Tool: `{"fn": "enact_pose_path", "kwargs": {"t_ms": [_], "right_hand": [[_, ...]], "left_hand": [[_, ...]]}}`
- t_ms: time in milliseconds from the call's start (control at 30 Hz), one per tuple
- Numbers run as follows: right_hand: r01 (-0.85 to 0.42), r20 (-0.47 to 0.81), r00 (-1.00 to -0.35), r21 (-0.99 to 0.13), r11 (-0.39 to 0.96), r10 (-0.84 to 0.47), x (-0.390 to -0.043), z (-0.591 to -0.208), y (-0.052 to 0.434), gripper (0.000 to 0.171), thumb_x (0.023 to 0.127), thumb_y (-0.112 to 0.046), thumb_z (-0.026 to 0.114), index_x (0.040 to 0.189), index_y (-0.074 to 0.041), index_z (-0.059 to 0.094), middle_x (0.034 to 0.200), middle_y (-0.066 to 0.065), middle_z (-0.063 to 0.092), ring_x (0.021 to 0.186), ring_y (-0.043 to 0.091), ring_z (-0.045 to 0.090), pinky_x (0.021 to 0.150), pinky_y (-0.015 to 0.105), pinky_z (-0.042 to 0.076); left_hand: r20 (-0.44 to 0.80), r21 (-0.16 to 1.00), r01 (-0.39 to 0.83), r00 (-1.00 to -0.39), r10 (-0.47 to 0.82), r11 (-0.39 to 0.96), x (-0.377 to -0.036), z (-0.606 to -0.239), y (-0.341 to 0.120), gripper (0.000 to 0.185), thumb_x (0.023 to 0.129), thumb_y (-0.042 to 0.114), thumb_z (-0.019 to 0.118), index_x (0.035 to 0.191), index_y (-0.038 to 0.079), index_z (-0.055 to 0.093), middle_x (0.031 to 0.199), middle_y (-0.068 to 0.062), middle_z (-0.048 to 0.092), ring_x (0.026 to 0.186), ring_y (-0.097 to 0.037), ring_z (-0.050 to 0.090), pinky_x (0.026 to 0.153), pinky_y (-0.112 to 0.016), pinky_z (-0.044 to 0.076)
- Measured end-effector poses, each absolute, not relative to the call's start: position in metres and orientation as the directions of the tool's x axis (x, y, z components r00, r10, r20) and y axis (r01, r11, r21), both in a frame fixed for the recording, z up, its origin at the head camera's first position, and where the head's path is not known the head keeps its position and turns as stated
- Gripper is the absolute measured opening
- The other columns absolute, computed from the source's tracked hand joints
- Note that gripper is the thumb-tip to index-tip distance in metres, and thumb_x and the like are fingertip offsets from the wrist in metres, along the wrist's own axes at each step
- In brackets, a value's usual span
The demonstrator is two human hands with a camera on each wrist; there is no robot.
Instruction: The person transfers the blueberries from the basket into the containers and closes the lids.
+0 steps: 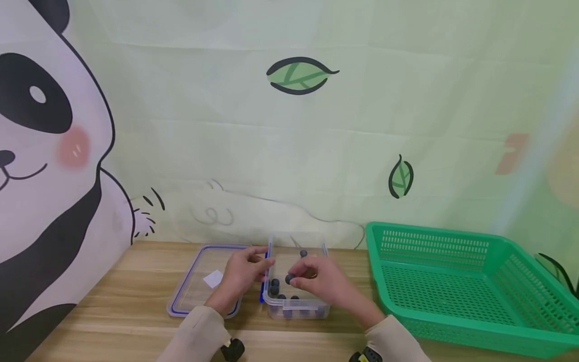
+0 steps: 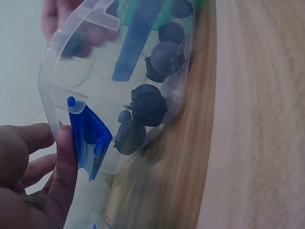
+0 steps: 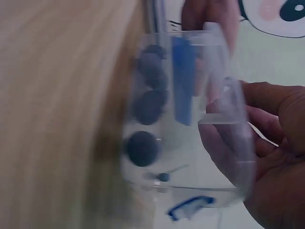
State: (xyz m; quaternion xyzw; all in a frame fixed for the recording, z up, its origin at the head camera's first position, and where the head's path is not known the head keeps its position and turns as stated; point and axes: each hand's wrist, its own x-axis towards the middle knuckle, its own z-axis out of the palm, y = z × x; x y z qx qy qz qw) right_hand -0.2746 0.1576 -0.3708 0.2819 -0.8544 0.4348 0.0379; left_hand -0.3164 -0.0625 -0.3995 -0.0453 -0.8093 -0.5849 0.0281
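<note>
A clear plastic container stands on the table with several blueberries on its floor. My right hand is over its opening, a single blueberry pinched between thumb and forefinger. At the left side, my left hand holds the container's rim with thumb and fingertips, beside a blue latch that hangs down. In the right wrist view, the container wall partly covers the right fingertips, and the blueberry they hold is hidden.
Left of the container, a clear lid with a blue seal and a white label lies flat, partly under the left hand. A large green plastic basket stands at the right. Behind the wooden table hangs a printed panda backdrop.
</note>
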Motion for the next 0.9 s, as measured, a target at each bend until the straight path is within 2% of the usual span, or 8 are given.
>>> {"fn": "enact_pose_path", "kwargs": {"t_ms": [200,400,700,900], "right_hand": [[-0.502,0.272,-0.841,-0.714,0.488,-0.467,-0.274,-0.38,0.153,0.007,0.095,-0.003,0.08,0.101,-0.005,0.077,0.094,0.0,0.075,0.086,0.015,0.071,0.079,0.025,0.061],[-0.524,0.275,-0.831,-0.678,0.516,-0.483,-0.274,-0.383,0.15,0.011,0.092,0.001,0.08,0.101,-0.004,0.076,0.094,0.003,0.075,0.084,0.015,0.07,0.076,0.024,0.061],[-0.535,0.273,-0.828,-0.646,0.545,-0.49,-0.273,-0.384,0.149,0.011,0.093,-0.001,0.081,0.103,-0.001,0.075,0.095,0.002,0.075,0.087,0.018,0.071,0.078,0.028,0.062],[-0.526,0.265,-0.836,-0.638,0.562,-0.481,-0.274,-0.385,0.149,0.011,0.094,-0.001,0.08,0.104,-0.001,0.075,0.097,0.004,0.075,0.087,0.015,0.071,0.078,0.026,0.062]], "left_hand": [[0.092,0.943,0.099,-0.995,0.038,0.318,-0.317,-0.399,-0.062,0.042,0.1,0.013,0.077,0.139,0.0,0.067,0.101,-0.014,0.068,0.074,-0.018,0.07,0.073,-0.034,0.065],[0.101,0.942,0.107,-0.994,0.036,0.318,-0.318,-0.4,-0.062,0.041,0.1,0.011,0.077,0.137,-0.001,0.068,0.1,-0.014,0.069,0.072,-0.017,0.069,0.072,-0.035,0.066],[0.101,0.945,0.109,-0.994,0.04,0.308,-0.317,-0.4,-0.062,0.041,0.1,0.011,0.077,0.137,-0.002,0.068,0.1,-0.014,0.068,0.073,-0.017,0.069,0.071,-0.033,0.065],[0.1,0.943,0.109,-0.994,0.044,0.315,-0.317,-0.399,-0.063,0.041,0.1,0.012,0.077,0.138,-0.001,0.068,0.1,-0.014,0.068,0.073,-0.017,0.069,0.07,-0.031,0.065]]}}
